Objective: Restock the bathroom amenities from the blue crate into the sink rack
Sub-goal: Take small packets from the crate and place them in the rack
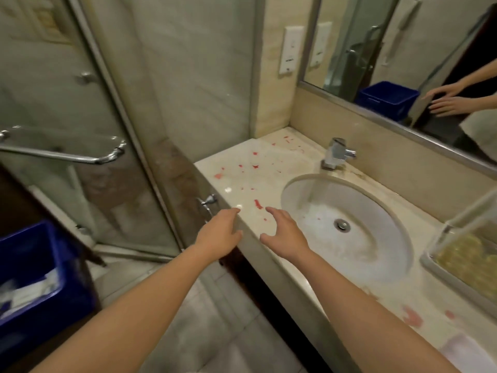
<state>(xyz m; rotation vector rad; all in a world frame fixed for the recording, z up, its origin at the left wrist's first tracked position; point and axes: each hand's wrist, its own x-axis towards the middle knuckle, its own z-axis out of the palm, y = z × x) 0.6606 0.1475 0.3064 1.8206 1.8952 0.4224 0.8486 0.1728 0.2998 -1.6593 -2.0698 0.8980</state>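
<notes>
Our left grip (219, 234) and right grip (286, 236) hover empty, fingers loose.
Blue crate (72, 305) sits well left of them, blurred white packets (29, 289) inside.

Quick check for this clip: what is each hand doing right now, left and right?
Left hand: open, empty, over the counter edge.
Right hand: open, empty, above the counter by the sink.

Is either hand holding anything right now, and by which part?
Nothing is held: the left hand and the right hand are both open and empty by the counter edge.
</notes>
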